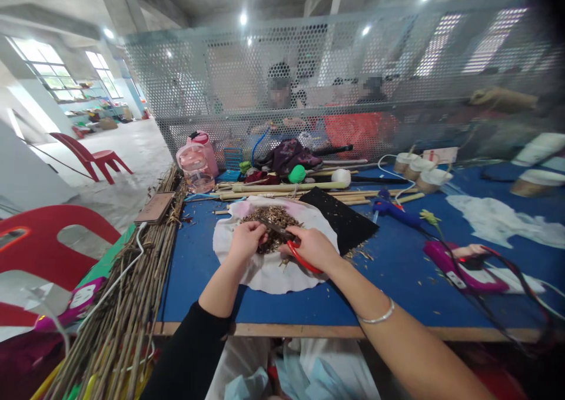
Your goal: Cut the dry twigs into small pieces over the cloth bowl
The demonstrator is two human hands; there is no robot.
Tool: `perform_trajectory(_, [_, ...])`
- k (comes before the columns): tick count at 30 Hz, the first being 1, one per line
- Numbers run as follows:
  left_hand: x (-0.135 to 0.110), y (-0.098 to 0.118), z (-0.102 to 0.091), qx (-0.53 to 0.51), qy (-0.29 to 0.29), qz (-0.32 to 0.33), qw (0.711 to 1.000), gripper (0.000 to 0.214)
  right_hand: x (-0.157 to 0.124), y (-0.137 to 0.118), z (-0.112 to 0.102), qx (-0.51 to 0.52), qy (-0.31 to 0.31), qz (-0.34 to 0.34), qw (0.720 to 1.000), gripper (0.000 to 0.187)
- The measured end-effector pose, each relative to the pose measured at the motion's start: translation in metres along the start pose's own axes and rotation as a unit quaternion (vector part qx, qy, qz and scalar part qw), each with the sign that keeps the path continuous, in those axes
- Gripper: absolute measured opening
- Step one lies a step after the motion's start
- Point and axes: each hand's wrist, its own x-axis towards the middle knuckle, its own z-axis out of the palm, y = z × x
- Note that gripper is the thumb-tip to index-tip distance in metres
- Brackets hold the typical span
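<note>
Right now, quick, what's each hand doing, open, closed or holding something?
Left hand: closed, fingertips pinched together; whether anything is between them cannot be told.
Right hand: closed, holding the red-handled scissors.

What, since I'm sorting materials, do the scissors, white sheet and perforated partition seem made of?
Scissors: dull dark blades, likely metal; smooth red handles, perhaps plastic. White sheet: probably matte cloth, given its wavy edge. Partition: dull grey, likely metal, given regular holes.
</note>
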Motion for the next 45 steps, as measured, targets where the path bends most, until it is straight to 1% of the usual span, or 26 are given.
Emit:
perform_trajectory(2, [-0.001,0.009,0.000,-0.115,0.013,-0.039,0.993,0.010,0.001,0.001,0.000,0.016,0.014,0.004,1.000,0.043])
perform_trajectory(4, [-0.003,0.018,-0.001,-0.210,0.000,-0.082,0.974,0.012,0.003,0.002,0.000,0.040,0.024,0.006,0.999,0.045])
perform_trajectory(7, [-0.006,0.026,-0.003,-0.274,-0.042,-0.118,0.954,0.027,0.004,0.003,-0.001,0.069,0.040,0.005,0.997,0.044])
perform_trajectory(10, [-0.010,0.029,-0.003,-0.279,-0.052,-0.114,0.952,0.045,0.004,0.003,0.000,0.080,0.050,0.007,0.996,0.045])
perform_trajectory(12, [-0.012,0.029,-0.002,-0.272,-0.049,-0.108,0.955,0.047,0.005,0.003,0.001,0.086,0.047,0.010,0.995,0.047])
perform_trajectory(16, [-0.011,0.027,0.001,-0.271,-0.035,-0.098,0.957,0.037,0.004,0.004,0.002,0.091,0.040,0.020,0.995,0.050])
perform_trajectory(20, [-0.009,0.025,0.003,-0.281,-0.004,-0.084,0.956,0.022,0.004,0.004,0.002,0.103,0.027,0.012,0.994,0.049])
perform_trajectory(22, [-0.008,0.025,0.003,-0.285,0.003,-0.078,0.955,0.017,0.005,0.004,0.002,0.104,0.036,0.015,0.994,0.050])
perform_trajectory(24, [-0.006,0.024,0.003,-0.282,-0.002,-0.070,0.957,0.013,0.005,0.003,0.002,0.106,0.046,0.019,0.993,0.051])
perform_trajectory(27, [-0.003,0.020,0.001,-0.240,-0.009,-0.053,0.969,0.008,0.006,0.003,0.002,0.115,0.048,0.016,0.992,0.050])
perform_trajectory(30, [0.000,0.013,0.000,-0.148,0.020,-0.007,0.989,0.008,0.005,0.003,0.003,0.113,0.047,0.006,0.992,0.049])
perform_trajectory(33, [0.003,0.008,0.002,-0.088,0.048,0.051,0.994,0.010,0.005,0.003,0.004,0.103,0.052,-0.001,0.993,0.047])
perform_trajectory(36, [0.007,0.013,0.005,-0.059,0.049,0.077,0.994,0.008,0.009,0.002,0.001,0.095,0.055,-0.019,0.994,0.044])
perform_trajectory(38, [0.011,0.021,0.006,-0.002,0.035,0.095,0.995,0.009,0.015,-0.001,-0.006,0.076,0.054,-0.039,0.995,0.044])
perform_trajectory(41, [0.018,0.032,0.003,0.130,0.020,0.149,0.980,0.018,0.026,-0.006,-0.018,0.037,0.056,-0.081,0.994,0.042])
perform_trajectory(43, [0.023,0.033,-0.001,0.193,0.043,0.185,0.963,0.018,0.030,-0.009,-0.023,0.028,0.048,-0.100,0.993,0.041])
perform_trajectory(45, [0.027,0.028,-0.006,0.224,0.074,0.210,0.949,0.017,0.032,-0.009,-0.022,0.043,0.044,-0.101,0.993,0.041])
